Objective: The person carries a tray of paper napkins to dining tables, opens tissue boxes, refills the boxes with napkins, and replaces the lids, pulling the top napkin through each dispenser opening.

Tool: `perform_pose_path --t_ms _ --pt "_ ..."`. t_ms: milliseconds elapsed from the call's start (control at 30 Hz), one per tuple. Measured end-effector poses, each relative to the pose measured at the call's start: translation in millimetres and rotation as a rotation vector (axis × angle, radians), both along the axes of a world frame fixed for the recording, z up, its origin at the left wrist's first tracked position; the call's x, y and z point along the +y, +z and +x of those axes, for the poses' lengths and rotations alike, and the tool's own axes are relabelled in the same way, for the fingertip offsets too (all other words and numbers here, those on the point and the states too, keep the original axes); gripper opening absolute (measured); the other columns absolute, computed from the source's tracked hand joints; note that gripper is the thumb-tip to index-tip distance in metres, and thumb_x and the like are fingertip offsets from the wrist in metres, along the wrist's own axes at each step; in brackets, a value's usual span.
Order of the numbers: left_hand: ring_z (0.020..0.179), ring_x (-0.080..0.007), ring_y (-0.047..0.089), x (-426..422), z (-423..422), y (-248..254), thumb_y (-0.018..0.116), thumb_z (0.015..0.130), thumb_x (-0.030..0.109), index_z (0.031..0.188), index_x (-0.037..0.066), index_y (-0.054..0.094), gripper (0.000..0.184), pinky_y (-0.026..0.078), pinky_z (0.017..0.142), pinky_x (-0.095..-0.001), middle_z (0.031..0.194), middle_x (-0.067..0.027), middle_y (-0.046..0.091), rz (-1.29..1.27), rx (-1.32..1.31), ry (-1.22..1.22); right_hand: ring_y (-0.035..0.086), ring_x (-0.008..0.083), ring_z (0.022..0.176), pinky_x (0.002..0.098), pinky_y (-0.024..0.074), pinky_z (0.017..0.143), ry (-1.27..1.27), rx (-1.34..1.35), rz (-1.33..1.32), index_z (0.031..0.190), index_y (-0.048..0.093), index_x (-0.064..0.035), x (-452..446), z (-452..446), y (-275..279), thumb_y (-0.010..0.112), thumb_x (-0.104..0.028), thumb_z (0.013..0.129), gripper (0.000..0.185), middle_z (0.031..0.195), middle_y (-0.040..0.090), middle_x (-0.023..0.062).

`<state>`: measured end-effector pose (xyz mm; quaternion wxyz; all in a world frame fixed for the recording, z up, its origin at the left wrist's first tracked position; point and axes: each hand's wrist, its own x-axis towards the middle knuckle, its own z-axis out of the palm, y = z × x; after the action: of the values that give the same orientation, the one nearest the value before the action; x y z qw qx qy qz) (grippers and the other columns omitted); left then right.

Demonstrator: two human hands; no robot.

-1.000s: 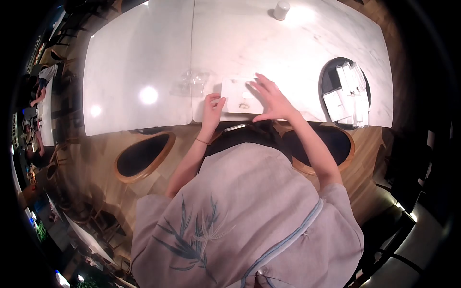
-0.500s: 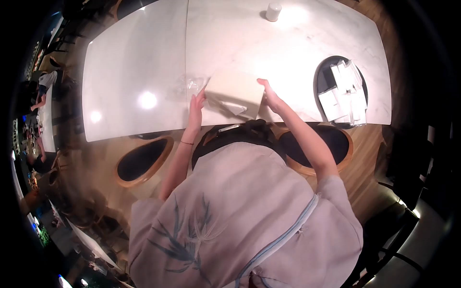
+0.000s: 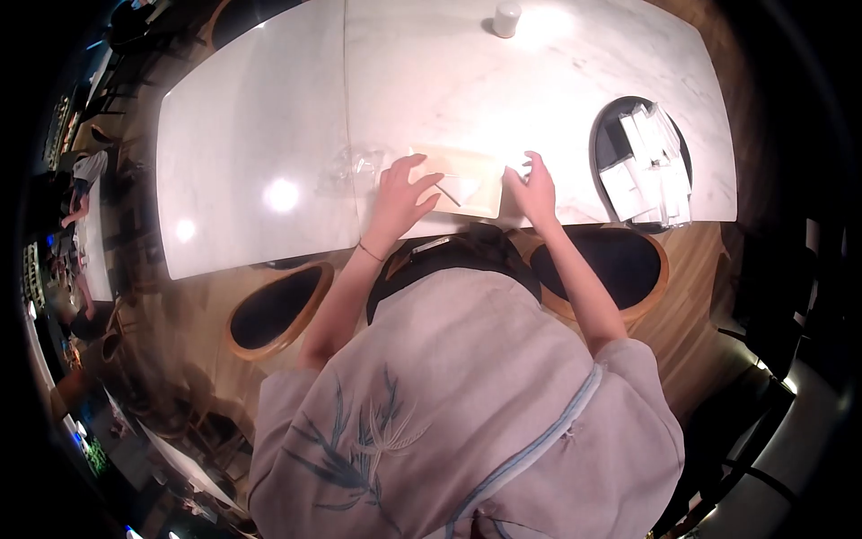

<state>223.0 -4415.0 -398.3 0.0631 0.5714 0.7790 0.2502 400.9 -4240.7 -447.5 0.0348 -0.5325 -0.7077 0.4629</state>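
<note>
reaching over the left part of a pale box [image 3: 488,184] with the left hand [image 3: 401,199], back of the hand upward, digits parted and slack, clasping nothing visible. cannot tell about contact between those fingertips and the top of the box. just beside the right end of the box, the right hand [image 3: 536,193], half curled, thumb apart from the rest, gripping nothing visible; again cannot tell about any touch on the box.

between the hands, the box itself, flat near the near edge of a white marbled table [image 3: 260,126], with a white triangular piece [image 3: 462,187] on its upper face and a dark thin line along one side of that piece.

just left of the left hand, a crumpled clear wrapper [image 3: 359,168] by the seam in the tabletop. well to the right, a dark oval tray [image 3: 610,135] with a heap of white packets [image 3: 662,171]. toward the far side, an upright white cylinder [image 3: 506,20] beside a bright glare.

nearer the body, a thin bracelet [image 3: 370,253] around the left wrist and a pale top [image 3: 485,359] with blue plant embroidery [image 3: 361,456]. past the near table edge, two dark-seated chairs [image 3: 278,313] on a wooden floor. at far left, small and dim, other people [image 3: 88,171].
</note>
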Motion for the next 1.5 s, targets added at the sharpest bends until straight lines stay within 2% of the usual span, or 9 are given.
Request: perform_pose_path --t_ms 67,100,200,233,333,633,900,1133,1500 --pt "0.104 -0.0233 0.050 6 -3 -7 0.067 0.072 0.017 0.102 0.015 0.063 0.031 0.038 0.083 -0.0354 0.111 -0.0084 0.052 0.043 0.050 -0.186 0.051 0.0363 0.100 0.0407 0.0409 0.087 0.360 0.450 0.481 0.116 0.049 -0.0017 -7 3 11 0.063 -0.033 0.073 0.055 0.102 0.053 0.0212" --pt "0.104 -0.0233 0.050 9 -5 -10 0.067 0.072 0.017 0.102 0.015 0.063 0.031 0.038 0.083 -0.0354 0.111 -0.0084 0.052 0.045 0.046 -0.194 0.045 0.0356 0.104 0.0403 0.0383 0.089 0.471 0.405 0.390 0.114 0.053 -0.0100 -13 3 19 0.068 -0.029 0.066 0.053 0.113 0.044 0.0197" --pt "0.097 -0.0199 0.053 13 -14 -18 0.065 0.074 0.014 0.097 0.013 0.062 0.023 0.039 0.078 -0.0330 0.103 -0.0052 0.055 0.072 0.100 -0.314 0.045 0.0354 0.105 0.0404 0.0369 0.088 0.567 0.309 0.619 0.109 0.057 -0.0145 -18 -4 25 0.068 -0.031 0.066 0.047 0.114 0.042 0.0186" --pt "0.094 -0.0194 0.054 13 -17 -20 0.064 0.074 0.013 0.095 0.012 0.062 0.021 0.039 0.077 -0.0322 0.100 -0.0044 0.055 0.079 0.130 -0.335 0.039 0.0327 0.114 0.0413 0.0336 0.090 0.602 0.278 0.552 0.107 0.060 -0.0169 -19 -5 29 0.069 -0.031 0.069 0.042 0.118 0.041 0.0160" --pt "0.090 -0.0187 0.054 14 -24 -20 0.064 0.074 0.012 0.091 0.011 0.061 0.017 0.039 0.075 -0.0316 0.096 -0.0031 0.055 0.100 0.106 -0.349 0.039 0.0319 0.116 0.0416 0.0315 0.092 0.640 0.362 0.725 0.106 0.060 -0.0176 -22 -13 24 0.069 -0.028 0.070 0.038 0.121 0.041 0.0162" --pt "0.090 -0.0175 0.052 10 -47 -20 0.069 0.071 0.018 0.086 0.013 0.060 0.019 0.036 0.074 -0.0332 0.091 -0.0005 0.054 0.104 -0.010 -0.325 0.039 0.0286 0.116 0.0394 0.0317 0.090 0.533 0.369 0.736 0.086 0.064 -0.0141 -29 -38 7 0.068 -0.021 0.073 0.016 0.121 0.045 0.0110" --pt "0.089 -0.0168 0.050 -2 -83 -36 0.067 0.070 0.016 0.078 0.014 0.060 0.011 0.034 0.073 -0.0351 0.087 -0.0003 0.052 0.090 0.143 -0.217 0.040 0.0245 0.116 0.0400 0.0316 0.088 0.547 0.202 0.827 0.084 0.065 -0.0148 -47 -69 12 0.068 -0.025 0.074 0.014 0.116 0.048 0.0062" --pt "0.101 -0.0202 0.043 -5 -86 -25 0.070 0.068 0.021 0.080 0.014 0.062 0.016 0.030 0.079 -0.0372 0.096 -0.0022 0.051 0.082 -0.081 -0.102 0.042 0.0252 0.112 0.0382 0.0308 0.088 0.295 0.333 0.714 0.075 0.067 -0.0111 -66 -88 1 0.069 -0.022 0.072 0.011 0.109 0.051 0.0065" --pt "0.106 -0.0243 0.041 35 -63 -49 0.068 0.075 0.023 0.082 0.010 0.062 0.016 0.028 0.086 -0.0382 0.104 -0.0046 0.051 0.117 -0.177 -0.001 0.044 0.0281 0.109 0.0386 0.0318 0.088 0.354 0.388 0.677 0.085 0.061 -0.0080 -20 -74 -5 0.071 -0.019 0.070 0.022 0.111 0.050 0.0102"
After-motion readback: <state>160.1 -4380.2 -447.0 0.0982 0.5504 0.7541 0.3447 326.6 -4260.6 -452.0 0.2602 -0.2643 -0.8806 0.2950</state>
